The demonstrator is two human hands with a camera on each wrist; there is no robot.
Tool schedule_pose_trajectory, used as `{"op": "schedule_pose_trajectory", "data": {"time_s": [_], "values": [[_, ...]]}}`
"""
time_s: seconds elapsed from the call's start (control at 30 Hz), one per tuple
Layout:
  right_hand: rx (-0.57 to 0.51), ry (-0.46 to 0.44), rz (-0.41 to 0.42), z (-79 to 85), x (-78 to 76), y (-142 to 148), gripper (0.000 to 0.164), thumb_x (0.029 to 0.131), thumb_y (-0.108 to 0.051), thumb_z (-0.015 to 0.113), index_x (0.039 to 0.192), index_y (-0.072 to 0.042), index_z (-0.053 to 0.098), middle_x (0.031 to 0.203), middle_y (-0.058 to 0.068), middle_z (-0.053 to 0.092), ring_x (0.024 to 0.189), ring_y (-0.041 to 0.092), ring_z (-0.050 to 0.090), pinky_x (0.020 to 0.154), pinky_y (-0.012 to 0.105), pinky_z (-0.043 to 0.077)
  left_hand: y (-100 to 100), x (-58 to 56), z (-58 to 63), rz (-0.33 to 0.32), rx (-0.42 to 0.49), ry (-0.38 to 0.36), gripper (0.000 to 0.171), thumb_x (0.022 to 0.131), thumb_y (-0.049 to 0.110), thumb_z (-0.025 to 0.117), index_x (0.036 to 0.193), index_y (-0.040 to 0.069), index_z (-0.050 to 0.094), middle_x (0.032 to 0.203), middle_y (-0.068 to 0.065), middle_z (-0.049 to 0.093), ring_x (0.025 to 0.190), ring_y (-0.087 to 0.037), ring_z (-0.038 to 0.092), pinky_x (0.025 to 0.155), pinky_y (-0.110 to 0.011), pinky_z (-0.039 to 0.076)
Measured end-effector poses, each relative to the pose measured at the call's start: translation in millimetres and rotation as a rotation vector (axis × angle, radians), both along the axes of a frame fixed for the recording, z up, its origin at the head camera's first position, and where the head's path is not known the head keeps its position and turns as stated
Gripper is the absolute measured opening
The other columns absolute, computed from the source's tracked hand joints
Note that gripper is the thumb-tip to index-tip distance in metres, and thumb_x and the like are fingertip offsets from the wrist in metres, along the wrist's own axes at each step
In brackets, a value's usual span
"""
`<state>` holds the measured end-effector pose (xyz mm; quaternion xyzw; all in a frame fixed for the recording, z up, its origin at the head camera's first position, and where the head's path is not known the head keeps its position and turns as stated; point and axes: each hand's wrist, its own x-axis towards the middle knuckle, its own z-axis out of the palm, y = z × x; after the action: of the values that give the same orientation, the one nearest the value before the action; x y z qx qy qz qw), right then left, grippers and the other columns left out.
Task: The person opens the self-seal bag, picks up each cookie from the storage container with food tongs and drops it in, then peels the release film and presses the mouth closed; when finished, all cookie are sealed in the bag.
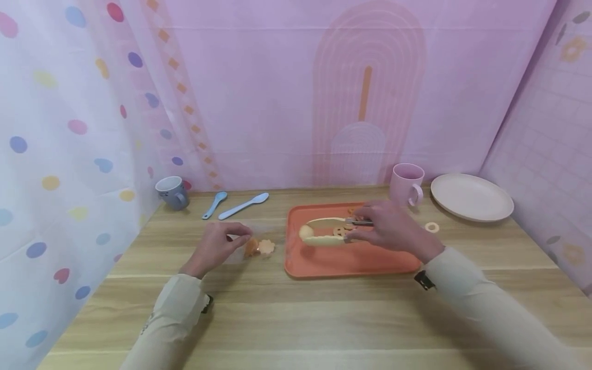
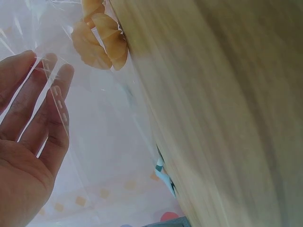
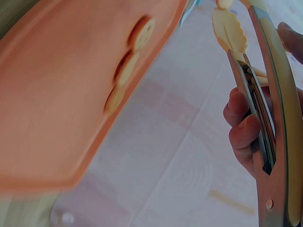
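Observation:
My left hand pinches the edge of a clear plastic bag, left of the orange tray. Inside the bag are several scalloped, flower-like biscuits. The right hand grips metal tongs with cream-coloured ends, above the tray. A round pale biscuit is between the tips of the tongs. Below them, on the tray, lie several more biscuits, one with a face-like pattern of holes.
Behind the bag lie two light blue spoons, near a grey-blue cup. A pink mug and a cream plate stand at the back right. One ring-shaped biscuit lies on the wooden table right of the tray.

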<state>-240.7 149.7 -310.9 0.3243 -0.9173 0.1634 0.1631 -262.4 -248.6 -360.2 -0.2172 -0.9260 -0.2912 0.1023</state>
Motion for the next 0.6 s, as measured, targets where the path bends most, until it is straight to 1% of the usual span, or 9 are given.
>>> {"op": "schedule_pose_trajectory", "data": {"time_s": [0.1,0.13,0.2,0.37,0.47,0.6], "values": [[-0.007,-0.022,0.016,-0.7,-4.3,-17,0.033,0.078,-0.051,0.081,0.087,-0.02,0.074,0.081,-0.006,0.071,0.071,0.01,0.062,0.062,0.027,0.049,0,0.5,0.9,0.002,-0.002,0.026,0.01,0.091,0.01,0.073,0.098,0.006,0.079,0.098,-0.008,0.079,0.088,-0.022,0.074,0.069,-0.025,0.058],[-0.009,-0.035,0.018,-1.0,-5.5,-23,0.032,0.078,-0.052,0.081,0.086,-0.021,0.074,0.081,-0.007,0.071,0.071,0.009,0.062,0.062,0.026,0.049,0,0.6,1.1,0.004,-0.003,0.036,0.01,0.091,0.01,0.073,0.098,0.006,0.079,0.097,-0.008,0.079,0.088,-0.022,0.074,0.069,-0.025,0.058],[-0.015,-0.08,0.03,-1.9,-7.9,-33,0.03,0.079,-0.052,0.081,0.084,-0.024,0.073,0.081,-0.01,0.07,0.07,0.007,0.06,0.062,0.024,0.048,-1,0.4,0.9,0.002,-0.006,0.051,0.01,0.091,0.011,0.073,0.097,0.006,0.079,0.097,-0.009,0.079,0.087,-0.022,0.074,0.068,-0.025,0.058],[-0.015,-0.158,0.083,-6.6,-15.1,-52,0.03,0.081,-0.052,0.08,0.078,-0.024,0.069,0.072,-0.01,0.064,0.064,0.006,0.052,0.059,0.023,0.044,-2,1.2,-1.7,-0.005,-0.006,0.05,0.01,0.09,0.01,0.074,0.097,0.006,0.079,0.098,-0.009,0.079,0.087,-0.022,0.074,0.067,-0.022,0.057],[-0.022,-0.201,0.095,-10.6,-19.6,-57,0.032,0.081,-0.052,0.079,0.074,-0.024,0.066,0.066,-0.009,0.058,0.061,0.006,0.046,0.055,0.023,0.039,-4,2.6,-2.8,0.0,-0.001,0.044,0.009,0.09,0.009,0.074,0.097,0.007,0.08,0.099,-0.009,0.079,0.087,-0.022,0.074,0.068,-0.022,0.056],[-0.049,-0.279,0.076,-15.3,-24.7,-53,0.037,0.082,-0.049,0.08,0.069,-0.022,0.059,0.062,-0.006,0.047,0.059,0.006,0.039,0.053,0.023,0.032,-5,3.5,-2.9,0.005,0.006,0.036,0.01,0.091,0.01,0.073,0.098,0.007,0.079,0.099,-0.009,0.079,0.087,-0.021,0.074,0.069,-0.024,0.057]]}}
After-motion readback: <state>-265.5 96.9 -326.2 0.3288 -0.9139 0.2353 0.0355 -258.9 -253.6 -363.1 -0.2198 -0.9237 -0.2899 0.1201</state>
